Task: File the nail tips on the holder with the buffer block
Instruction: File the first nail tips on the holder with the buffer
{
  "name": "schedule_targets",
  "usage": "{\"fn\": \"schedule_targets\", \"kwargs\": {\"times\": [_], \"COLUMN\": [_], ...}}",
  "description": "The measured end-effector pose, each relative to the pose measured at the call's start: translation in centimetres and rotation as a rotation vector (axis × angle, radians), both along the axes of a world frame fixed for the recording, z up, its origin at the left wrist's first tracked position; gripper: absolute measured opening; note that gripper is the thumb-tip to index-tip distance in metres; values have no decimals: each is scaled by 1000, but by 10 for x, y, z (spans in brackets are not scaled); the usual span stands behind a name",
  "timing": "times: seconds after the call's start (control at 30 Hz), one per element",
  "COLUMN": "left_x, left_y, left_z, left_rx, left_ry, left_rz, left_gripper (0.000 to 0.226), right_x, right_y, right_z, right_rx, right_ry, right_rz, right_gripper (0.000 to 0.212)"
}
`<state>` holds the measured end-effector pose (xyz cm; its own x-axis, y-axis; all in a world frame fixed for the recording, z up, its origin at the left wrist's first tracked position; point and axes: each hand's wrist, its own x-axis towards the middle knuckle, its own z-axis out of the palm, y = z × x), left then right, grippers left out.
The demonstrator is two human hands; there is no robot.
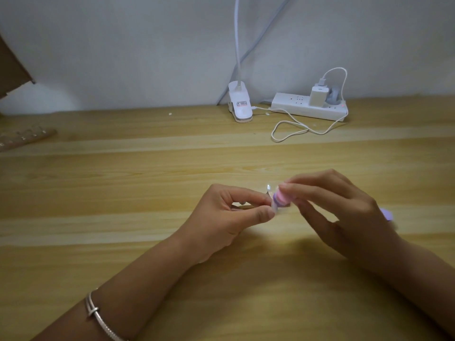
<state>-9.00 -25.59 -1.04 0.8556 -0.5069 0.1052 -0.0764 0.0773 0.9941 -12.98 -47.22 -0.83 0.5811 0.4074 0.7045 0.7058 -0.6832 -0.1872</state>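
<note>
Light, prob. soft buffer block (355, 198) is pinched by R hand (344, 212) & thin, prob. breakable holder (273, 208) by L hand (236, 215), close to its nail tips (268, 187).

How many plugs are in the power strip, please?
2: a white USB charger and a grey plug just right of it, both toward the right end of the power strip.

nail tips (268, 187) small and blurred
</note>
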Motion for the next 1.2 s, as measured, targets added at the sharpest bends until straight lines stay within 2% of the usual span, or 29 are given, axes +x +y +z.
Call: {"fn": "schedule_targets", "kwargs": {"times": [0.2,0.37,0.53,0.7,0.87,1.07,1.13,1.2], "left_x": [1,1,-1,-1,0,0,-2,-3], "left_y": [3,1,1,1,2,0,1,1], "left_z": [-2,-2,-1,0,-1,-1,0,3], "left_rx": [0,-4,-19,-18,-26,-65,-77,-65], "left_ry": [-47,-43,-80,-93,-108,-87,-97,-107], "left_rz": [-1,32,12,41,32,12,12,2], "left_gripper": [21,15,23,17,24,15,22,18], "right_x": [-8,-1,-7,-1,-9,-2,-6,-9], "right_y": [17,3,19,2,20,4,12,19], "right_z": [-6,0,-5,0,-6,0,-4,-6], "right_rx": [-45,13,-29,9,-38,35,36,-4], "right_ry": [-13,19,-4,0,-16,6,4,-16], "right_rz": [121,11,134,9,133,18,79,142], "right_gripper": [27,28,31,25,29,22,24,26]}}
